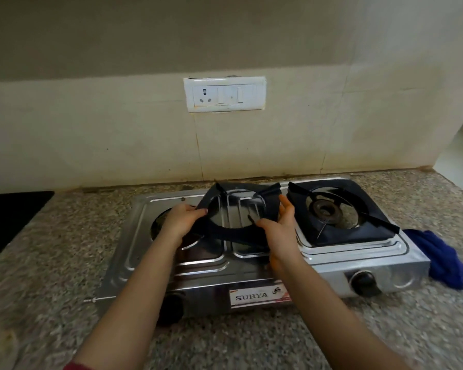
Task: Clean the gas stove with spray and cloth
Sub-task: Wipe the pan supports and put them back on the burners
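The black left pan support [225,234] is held tilted above the middle of the gas stove [145,265], clear of the bared left burner [159,225]. Its left edge is gripped by the curled fingers of the left hand [183,218]. The right hand [280,228] is laid along the right edge with fingers nearly straight and the thumb over the front rim. Whether it is pinched there or only steadied cannot be told through the blur.

The support should be kept level and carried wide of the right pan support [332,233], then set flat on the surface [64,249], away from the blue cloth [444,257] beside the stove's right end. No spray bottle is seen.
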